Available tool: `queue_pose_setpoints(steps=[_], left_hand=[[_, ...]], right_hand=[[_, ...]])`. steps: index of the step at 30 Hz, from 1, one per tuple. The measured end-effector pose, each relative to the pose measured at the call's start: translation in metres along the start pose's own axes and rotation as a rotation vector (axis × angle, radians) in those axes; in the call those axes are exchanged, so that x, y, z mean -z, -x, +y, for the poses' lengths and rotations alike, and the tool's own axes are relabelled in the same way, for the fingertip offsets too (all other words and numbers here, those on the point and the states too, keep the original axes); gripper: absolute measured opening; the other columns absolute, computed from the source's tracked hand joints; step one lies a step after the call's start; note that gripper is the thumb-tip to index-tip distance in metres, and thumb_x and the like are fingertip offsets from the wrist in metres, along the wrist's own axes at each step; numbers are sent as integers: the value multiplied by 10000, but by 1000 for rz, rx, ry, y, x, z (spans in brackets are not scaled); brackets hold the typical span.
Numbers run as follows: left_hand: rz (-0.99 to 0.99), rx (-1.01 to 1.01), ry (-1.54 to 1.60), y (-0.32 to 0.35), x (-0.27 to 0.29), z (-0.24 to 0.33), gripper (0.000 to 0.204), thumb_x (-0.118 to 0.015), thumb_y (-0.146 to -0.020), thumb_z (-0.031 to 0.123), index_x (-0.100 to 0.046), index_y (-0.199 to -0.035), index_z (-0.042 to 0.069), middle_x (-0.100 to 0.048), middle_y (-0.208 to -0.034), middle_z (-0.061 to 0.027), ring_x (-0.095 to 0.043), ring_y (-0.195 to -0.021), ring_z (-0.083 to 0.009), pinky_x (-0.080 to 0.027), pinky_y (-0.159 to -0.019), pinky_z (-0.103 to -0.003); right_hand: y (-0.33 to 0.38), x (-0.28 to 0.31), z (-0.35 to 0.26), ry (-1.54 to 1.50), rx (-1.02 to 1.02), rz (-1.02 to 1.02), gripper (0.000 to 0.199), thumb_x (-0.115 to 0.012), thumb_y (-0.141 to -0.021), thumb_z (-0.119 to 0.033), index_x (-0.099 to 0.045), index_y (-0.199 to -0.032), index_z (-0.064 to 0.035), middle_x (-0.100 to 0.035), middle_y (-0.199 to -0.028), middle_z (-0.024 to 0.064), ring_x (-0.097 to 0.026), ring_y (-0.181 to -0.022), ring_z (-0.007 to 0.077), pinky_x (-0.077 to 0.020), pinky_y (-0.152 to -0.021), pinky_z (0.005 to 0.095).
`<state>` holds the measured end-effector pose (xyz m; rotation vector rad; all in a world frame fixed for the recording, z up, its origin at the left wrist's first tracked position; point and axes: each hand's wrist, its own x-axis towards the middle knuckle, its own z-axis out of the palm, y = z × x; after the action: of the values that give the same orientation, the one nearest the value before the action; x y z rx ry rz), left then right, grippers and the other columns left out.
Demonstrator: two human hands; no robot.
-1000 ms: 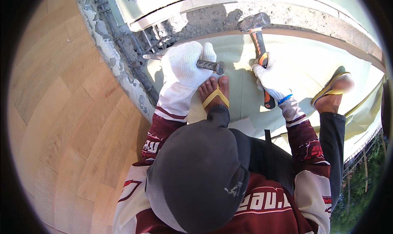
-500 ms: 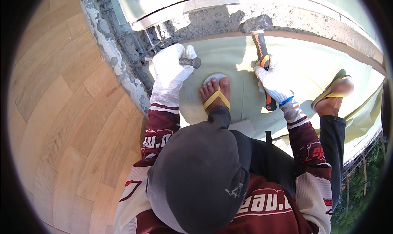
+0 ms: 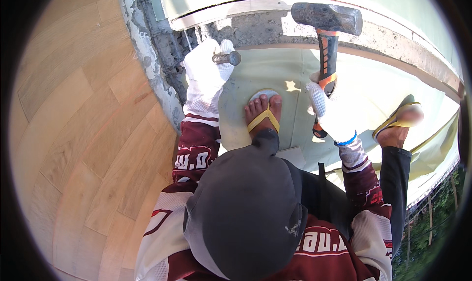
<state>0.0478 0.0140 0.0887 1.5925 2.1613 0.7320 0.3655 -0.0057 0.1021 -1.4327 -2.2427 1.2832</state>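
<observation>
My left hand (image 3: 202, 70), in a white glove, is closed around a steel chisel (image 3: 228, 59). The chisel's round struck end sticks out to the right, while its other end lies mostly hidden behind the glove, by the broken concrete (image 3: 169, 60). Thin metal bars show in that rough channel. In my gloved right hand (image 3: 336, 111) I grip a hammer (image 3: 327, 19) by its black and orange handle. Its heavy dark head is up at the far right of the chisel, apart from it.
Wood-look plank flooring (image 3: 98, 133) spreads on the left, up to a chipped concrete edge (image 3: 142, 55). A raised ledge (image 3: 393, 47) curves across the far side. Pale green sheeting (image 3: 295, 109) lies under my sandalled feet. Greenery (image 3: 432, 232) shows at the lower right, beyond a mesh edge.
The hammer has risen, its head looking larger and turned sideways. My left hand still grips the chisel, whose struck end now sits a little higher in view. The whole view has shifted slightly.
</observation>
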Motion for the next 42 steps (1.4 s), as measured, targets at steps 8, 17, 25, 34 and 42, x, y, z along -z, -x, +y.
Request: queue_pose_setpoints(steps=[8, 17, 25, 34, 42], left_hand=[[32, -79, -72, -2, 1, -1, 383, -770, -866, 95, -484, -616, 46, -423, -533, -79, -359, -514, -142, -409, -497, -307], [124, -94, -41, 4, -4, -11, 419, -781, -835, 58, -436, -598, 40, -394, -549, -99, -341, -501, -185, -397, -478, -325], [98, -77, -3, 5, -1, -16, 412, -778, -875, 117, -454, -633, 38, -418, -572, -109, -359, -511, -210, -410, -502, -340], [74, 42, -104, 0, -1, -22, 328, -834, -849, 165, -557, -714, 52, -592, -642, -160, -592, -597, -386, -484, -568, -419], [118, -59, -27, 3, 0, -18, 411, -748, -893, 127, -441, -640, 23, -415, -571, -123, -350, -536, -196, -422, -534, -345]], right_hand=[[-27, 2, -77, -494, 18, 59, 167, -745, -932, -106, -638, -1034, -31, -669, -811, 96, -652, -682, 205, -538, -657, 361], [-20, 46, -98, -801, -336, 148, 183, -708, -962, -74, -605, -1107, -31, -650, -811, 64, -630, -613, 136, -532, -580, 299], [-26, -14, -88, -508, -264, -140, 233, -766, -912, -137, -636, -1049, -2, -652, -818, 136, -643, -672, 256, -529, -638, 360], [-14, 39, -70, -1120, -118, 160, 81, -622, -1029, -87, -608, -1055, -12, -636, -867, 82, -646, -783, 196, -535, -679, 336], [-34, -15, -92, -507, -398, -183, 290, -772, -911, -197, -630, -1061, 6, -644, -817, 72, -611, -707, 182, -530, -676, 366]])
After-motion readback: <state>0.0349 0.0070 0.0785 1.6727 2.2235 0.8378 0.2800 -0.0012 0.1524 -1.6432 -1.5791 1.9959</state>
